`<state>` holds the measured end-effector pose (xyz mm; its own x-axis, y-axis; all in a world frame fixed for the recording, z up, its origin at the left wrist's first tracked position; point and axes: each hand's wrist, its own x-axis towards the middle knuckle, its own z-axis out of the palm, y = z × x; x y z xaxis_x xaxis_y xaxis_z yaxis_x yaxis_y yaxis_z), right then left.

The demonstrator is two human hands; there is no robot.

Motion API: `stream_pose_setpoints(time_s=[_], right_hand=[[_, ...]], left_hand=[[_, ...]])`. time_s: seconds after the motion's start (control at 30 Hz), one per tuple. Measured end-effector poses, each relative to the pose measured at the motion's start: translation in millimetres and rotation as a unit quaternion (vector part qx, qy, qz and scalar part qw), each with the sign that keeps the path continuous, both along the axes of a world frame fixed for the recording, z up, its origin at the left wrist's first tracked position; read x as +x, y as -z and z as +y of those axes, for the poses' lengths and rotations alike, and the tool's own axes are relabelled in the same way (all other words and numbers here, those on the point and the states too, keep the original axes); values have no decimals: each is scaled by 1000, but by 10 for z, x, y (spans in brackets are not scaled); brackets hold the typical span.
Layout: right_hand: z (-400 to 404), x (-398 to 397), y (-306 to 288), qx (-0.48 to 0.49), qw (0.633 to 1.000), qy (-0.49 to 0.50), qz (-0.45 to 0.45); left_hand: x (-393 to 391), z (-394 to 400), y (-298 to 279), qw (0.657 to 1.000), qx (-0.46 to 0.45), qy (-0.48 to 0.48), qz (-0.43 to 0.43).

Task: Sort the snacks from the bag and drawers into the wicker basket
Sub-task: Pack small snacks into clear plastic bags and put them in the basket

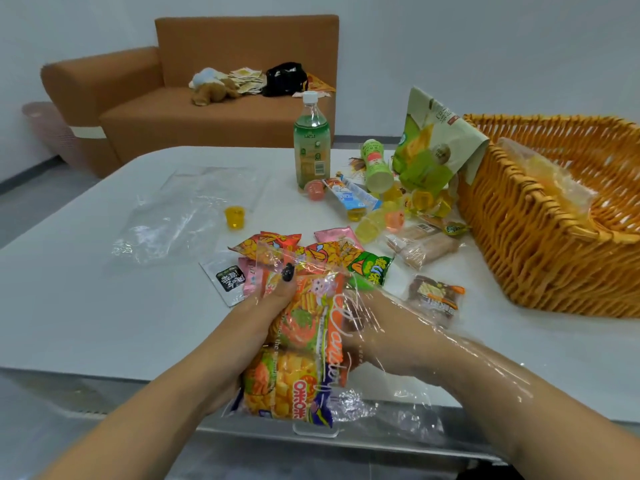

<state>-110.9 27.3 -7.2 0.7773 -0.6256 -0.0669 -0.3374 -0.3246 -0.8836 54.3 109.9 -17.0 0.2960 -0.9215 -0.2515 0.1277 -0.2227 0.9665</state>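
Clear film: a crinkly bag [349, 327] at the near table edge, glossy, with cursive lettering; it sheathes the right forearm.
Left hand [256, 327]: curled round the bag's left side from outside, thumb with a dark nail pressed on the film, gripping the snack packs through it.
Right hand [372, 327]: pushed inside the bag, seen through the film; fingers lie against the packs, but how far they curl cannot be told.
Packs [294, 362]: orange and yellow foil pillows, printed, bunched in the bag between both hands.
Loose snacks [332, 252]: flat printed sachets just beyond the hands, orange, pink and green; a dark wrapped bar [434, 296] to their right.
Basket [554, 216]: orange wicker, coarse weave, rectangular, on the table's right side; a clear packet of yellow pieces lies inside.
Green pouch [429, 143]: matte, leaning on the basket's left wall.
Jelly cups [422, 202]: small, translucent yellow and pink, heaped near the pouch; one yellow cup [234, 216] stands apart to the left.
Bottle [311, 143]: upright clear plastic, green label, white cap.
Green tub [375, 164]: cylindrical, tipped over by the bottle.
Table [104, 306]: smooth, pale, with an empty flat clear bag [187, 209] on its left.
Sofa [207, 81]: orange-brown fabric, far side.
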Motion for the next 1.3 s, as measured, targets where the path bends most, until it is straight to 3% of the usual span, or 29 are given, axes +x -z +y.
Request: stream_pose_setpoints(time_s=[0.1, 0.23, 0.3, 0.43, 0.53, 0.6, 0.67, 0.77, 0.9, 1.13, 1.3], right_hand=[[-8, 2, 33, 59, 998, 2, 6], [-142, -90, -161, 201, 978, 17, -56], [-266, -234, -331, 220, 966, 82, -111], [-493, -537, -517, 125, 953, 237, -140], [-675, -612, -342, -50, 953, 295, 45], [-691, -568, -169, -188, 930, 231, 217], [-609, -459, 3, -223, 923, 158, 273], [-404, -265, 182, -247, 936, 65, 242], [-269, -127, 315, -328, 906, 19, 267], [-302, -15, 282, -264, 937, 24, 229], [-444, -53, 204, -322, 933, 115, 114]], left_hand=[[-88, 80, -227, 996, 14, 59, 62], [54, -29, -222, 993, 12, -16, 119], [126, -85, -222, 987, 3, -59, 150], [298, -157, -186, 968, -21, -130, 215], [430, -173, -191, 947, -59, -169, 267], [509, -174, -197, 932, -111, -179, 295], [542, -165, -213, 919, -150, -196, 307], [550, -156, -219, 910, -174, -205, 315], [478, -167, -198, 905, -178, -191, 336], [407, -194, -199, 902, -196, -182, 337], [411, -196, -203, 905, -195, -199, 321]])
